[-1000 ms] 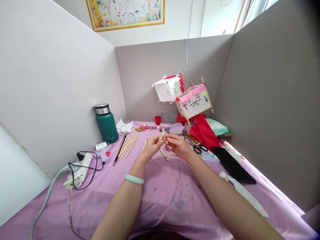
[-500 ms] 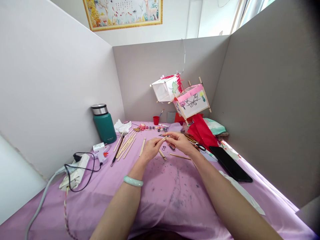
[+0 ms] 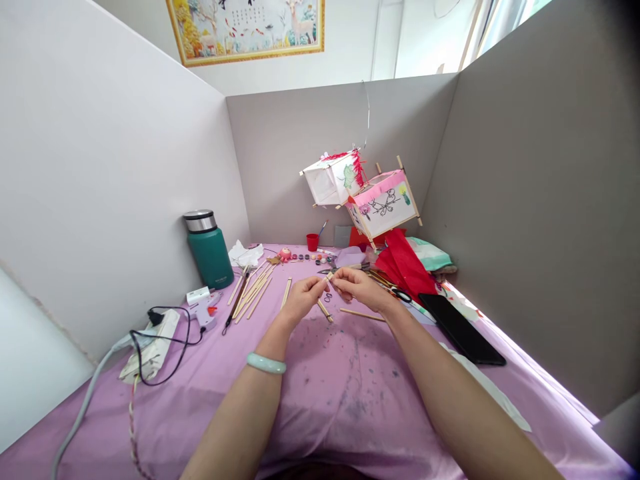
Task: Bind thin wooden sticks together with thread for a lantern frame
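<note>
Above the purple cloth my two hands meet, fingertips nearly touching. My left hand (image 3: 303, 298) is closed, pinching the pale end of thin wooden sticks (image 3: 329, 277). At that same end, the thumb and fingers of my right hand (image 3: 357, 287) are pinched together; a thin dark band seems to be there, too small to make out surely. Just below the fingers lie small dark rubber bands (image 3: 328, 297). A banded pair of sticks (image 3: 325, 311) shows under my left hand, another wooden stick (image 3: 287, 291) left of it, and a single stick (image 3: 363, 314) below my right hand.
Loose sticks (image 3: 256, 293), a green bottle (image 3: 209, 257) and a glue gun (image 3: 203, 312) with cable are at left. Pliers (image 3: 327, 271), scissors (image 3: 401, 295), red cloth (image 3: 404, 265) and a black tablet (image 3: 461, 328) lie right. Two paper lanterns (image 3: 385, 203) hang behind.
My right hand's fingers have curled in and drawn down slightly at the stick end, uncovering the pliers behind. My left hand has barely moved.
</note>
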A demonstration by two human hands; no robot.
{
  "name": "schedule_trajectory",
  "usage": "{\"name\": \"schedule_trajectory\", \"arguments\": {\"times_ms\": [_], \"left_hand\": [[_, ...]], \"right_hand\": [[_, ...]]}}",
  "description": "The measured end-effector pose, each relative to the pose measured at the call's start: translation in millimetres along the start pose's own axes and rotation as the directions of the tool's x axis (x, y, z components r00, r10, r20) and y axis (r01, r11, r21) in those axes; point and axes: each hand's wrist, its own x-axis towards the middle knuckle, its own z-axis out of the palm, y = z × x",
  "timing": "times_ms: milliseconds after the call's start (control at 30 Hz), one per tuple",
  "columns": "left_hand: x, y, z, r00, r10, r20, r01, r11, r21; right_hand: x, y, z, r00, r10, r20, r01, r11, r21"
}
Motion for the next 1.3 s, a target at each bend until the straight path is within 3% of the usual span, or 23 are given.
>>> {"name": "schedule_trajectory", "arguments": {"times_ms": [167,367,467,633,767,867,967,1067,1133,1200,1300], "left_hand": [[-0.9,6.4,-3.8,0.993,-0.121,0.003,0.116,0.941,-0.318],[-0.1,5.0,-7.0,0.980,-0.199,0.019,0.184,0.863,-0.470],[-0.4,5.7,-6.2,0.976,-0.216,0.031,0.203,0.846,-0.494],[1.1,3.6,-6.0,0.984,-0.179,-0.015,0.146,0.846,-0.513],[0.2,4.0,-5.8,0.995,-0.099,-0.031,0.071,0.869,-0.489],[-2.6,7.1,-3.9,0.998,-0.050,0.040,0.061,0.926,-0.371],[-3.8,7.1,-2.1,0.994,-0.009,0.105,0.027,0.985,-0.170],[-2.4,1.1,-2.0,0.995,0.072,0.074,-0.079,0.991,0.106],[-1.1,-4.8,-2.8,0.990,0.136,0.044,-0.143,0.945,0.294],[0.0,-10.6,-3.4,0.985,0.170,0.031,-0.167,0.888,0.428],[1.8,-16.5,-3.2,0.983,0.180,-0.038,-0.138,0.856,0.498]], "right_hand": [[-0.1,-0.8,6.5,0.999,-0.048,0.010,0.049,0.998,-0.029],[-1.2,-10.1,18.2,0.970,-0.208,-0.124,0.208,0.978,-0.016],[0.1,-7.5,20.2,0.966,-0.216,-0.145,0.222,0.975,0.027],[4.4,4.8,25.2,0.997,-0.041,-0.065,0.052,0.985,0.164],[7.8,9.6,27.2,0.987,0.156,0.037,-0.157,0.901,0.404],[8.7,9.5,19.3,0.964,0.238,0.120,-0.265,0.807,0.528],[8.7,10.3,8.2,0.954,0.260,0.148,-0.299,0.785,0.543],[9.2,12.8,4.5,0.968,0.251,0.028,-0.236,0.860,0.452],[9.7,14.7,8.5,0.972,0.195,-0.133,-0.155,0.952,0.262],[9.4,16.3,16.4,0.962,0.029,-0.273,-0.043,0.998,-0.046],[7.1,17.8,30.3,0.919,-0.289,-0.270,0.147,0.883,-0.446]]}}
